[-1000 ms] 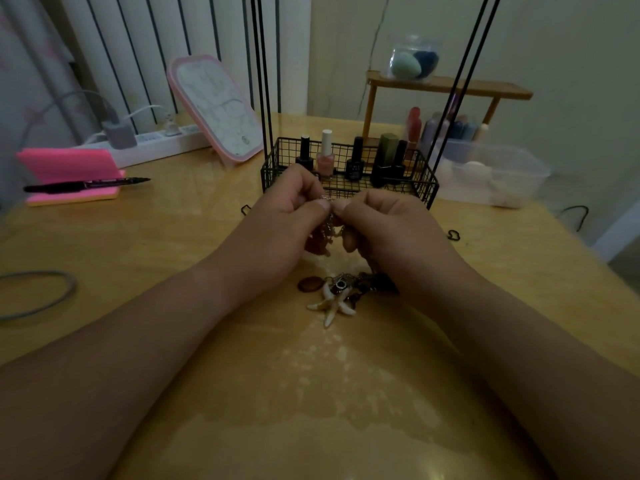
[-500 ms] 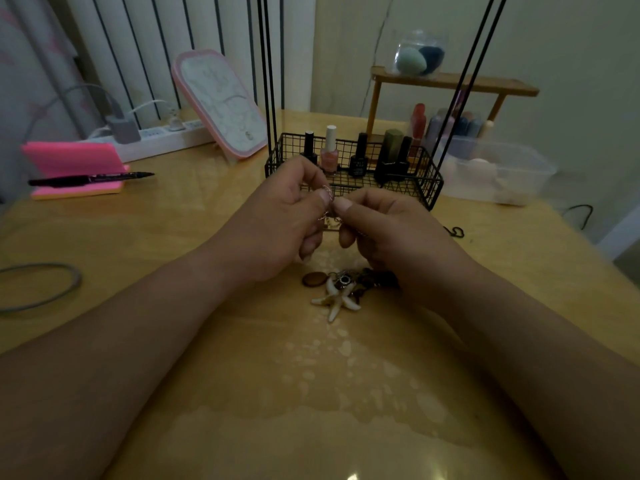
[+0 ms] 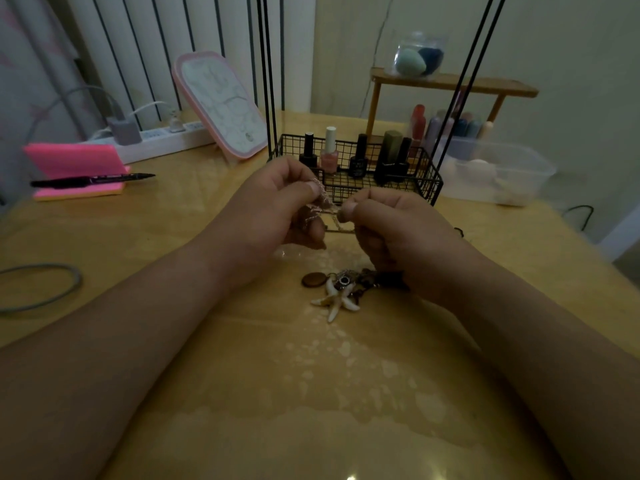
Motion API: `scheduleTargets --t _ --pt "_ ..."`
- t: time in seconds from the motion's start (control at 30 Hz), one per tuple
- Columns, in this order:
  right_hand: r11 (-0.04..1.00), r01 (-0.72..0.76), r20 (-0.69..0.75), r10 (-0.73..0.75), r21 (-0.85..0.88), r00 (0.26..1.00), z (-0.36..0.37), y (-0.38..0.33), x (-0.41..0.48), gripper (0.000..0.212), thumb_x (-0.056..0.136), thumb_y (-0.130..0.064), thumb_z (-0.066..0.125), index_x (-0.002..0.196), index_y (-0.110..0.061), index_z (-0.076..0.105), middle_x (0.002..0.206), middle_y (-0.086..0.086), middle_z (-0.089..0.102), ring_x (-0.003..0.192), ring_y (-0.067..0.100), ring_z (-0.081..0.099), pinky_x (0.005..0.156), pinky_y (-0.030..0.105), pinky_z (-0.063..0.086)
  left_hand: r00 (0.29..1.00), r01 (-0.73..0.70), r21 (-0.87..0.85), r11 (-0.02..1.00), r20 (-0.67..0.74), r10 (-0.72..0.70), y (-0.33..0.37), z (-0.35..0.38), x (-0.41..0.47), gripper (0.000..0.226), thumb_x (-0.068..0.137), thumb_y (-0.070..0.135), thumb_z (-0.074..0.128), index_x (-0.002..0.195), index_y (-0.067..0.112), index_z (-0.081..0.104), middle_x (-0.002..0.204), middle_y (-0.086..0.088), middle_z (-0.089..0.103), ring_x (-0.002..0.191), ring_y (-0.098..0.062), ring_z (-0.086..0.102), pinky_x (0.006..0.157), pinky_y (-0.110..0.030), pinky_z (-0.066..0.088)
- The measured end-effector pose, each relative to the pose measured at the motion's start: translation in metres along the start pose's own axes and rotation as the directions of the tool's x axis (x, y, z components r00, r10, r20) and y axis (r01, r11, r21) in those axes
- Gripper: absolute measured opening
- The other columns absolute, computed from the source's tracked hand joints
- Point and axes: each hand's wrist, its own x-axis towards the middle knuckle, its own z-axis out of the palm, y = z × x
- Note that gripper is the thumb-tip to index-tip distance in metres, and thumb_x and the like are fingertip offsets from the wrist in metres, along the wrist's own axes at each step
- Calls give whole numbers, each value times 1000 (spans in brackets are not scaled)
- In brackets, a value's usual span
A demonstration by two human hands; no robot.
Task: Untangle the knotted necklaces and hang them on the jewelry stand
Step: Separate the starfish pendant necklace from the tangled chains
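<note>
Where the hands meet: the left hand point(image 3: 273, 206) and the right hand point(image 3: 391, 230) are raised just above the surface point(image 3: 311, 393), thumbs turned towards each other with a small gap between them.
Left hand: thumb and forefinger pinch a bunched part of a thin silvery chain point(image 3: 323, 202); the other fingers are curled underneath.
Right hand: thumb and forefinger pinch the same chain at its other end; the remaining fingers are folded into the palm.
Chain: pulled short between the two pinches, with loose loops hanging under the left hand's fingers; how it is knotted is too fine to tell.
Pendant heap point(image 3: 341, 289): on the surface just below the right hand and partly hidden by its wrist. It shows a white star-shaped piece, a brown oval disc, a round metal bead and darker pieces. Whether it joins the held chain cannot be told.
Jewelry stand point(image 3: 426, 181): just beyond the hands, a black wire basket with thin black rods rising out of view.
Nail polish bottles point(image 3: 329, 150): upright inside that basket.
Beyond the left hand: a pink-framed panel point(image 3: 221, 105) leaning back, then a white power strip point(image 3: 162, 140).
Far out from the left hand: a pink notepad point(image 3: 74, 164) with a black pen point(image 3: 90, 180) across it, and nearer, a grey loop point(image 3: 52, 289).
Beyond the right hand: a clear plastic box point(image 3: 502, 174) and a wooden shelf point(image 3: 450, 83) carrying a clear jar point(image 3: 419, 57).
</note>
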Motion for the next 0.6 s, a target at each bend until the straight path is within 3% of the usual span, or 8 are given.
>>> scheduleTargets --t 0.13,0.3,0.33,0.37,0.4,0.43,0.5,0.6 --pt "997 29 -5 -30 -72 1000 -2 -1 -1 13 102 -22 61 99 -10 66 57 -4 41 48 11 31 46 27 22 998 46 -144 988 -34 -51 -1 2 2 9 104 7 52 98 10 57 86 -9 66 65 -21 65 62 -37 58" --pt "962 136 -9 -142 -237 990 2 0 -3 16 97 -30 71 108 -19 71 52 -13 58 48 -4 53 48 10 41 999 26 -148 989 -25 -30 -1 1 0 6 102 3 55 100 8 57 76 -6 65 67 -18 63 63 -34 58" --pt "956 152 -16 -161 -252 987 3 0 -3 16 96 -33 73 109 -24 72 57 -5 63 55 -3 57 56 18 53 1000 25 -148 989 -14 -28 0 1 -1 6 102 2 56 103 7 59 79 -7 65 68 -17 63 65 -34 58" --pt "948 162 -33 -177 -275 984 3 1 -2 16 94 -36 75 109 -29 73 65 7 65 61 7 59 72 36 62 1000 25 -147 989 -4 -26 1 1 -1 8 102 2 56 107 5 61 82 -7 65 69 -17 63 67 -33 59" --pt "941 165 -52 -189 -296 981 3 2 -2 17 93 -39 76 108 -33 74 69 16 61 65 19 56 87 53 60 1000 21 -135 991 3 -21 1 1 -1 12 102 1 56 111 4 63 85 -8 66 71 -17 63 69 -33 59" --pt "936 170 -66 -199 -307 978 3 3 -1 17 92 -41 77 108 -35 74 70 17 58 65 27 54 92 61 55 1000 13 -111 994 6 -12 0 1 -1 14 102 1 57 114 3 65 87 -9 67 73 -17 64 72 -33 60" --pt "927 181 -83 -219 -329 972 2 5 1 18 91 -45 77 107 -39 74 81 19 68 75 40 65 91 68 53 1000 -12 -40 999 6 13 0 1 -2 15 102 2 59 113 2 69 90 -12 67 75 -16 65 75 -34 61" --pt "908 185 -116 -244 -376 963 2 6 2 12 92 -43 76 103 -38 77 98 13 76 96 35 72 89 62 57 998 -65 140 988 17 63 -1 -3 -4 15 102 3 61 113 6 70 94 -20 69 79 -17 70 79 -37 64"
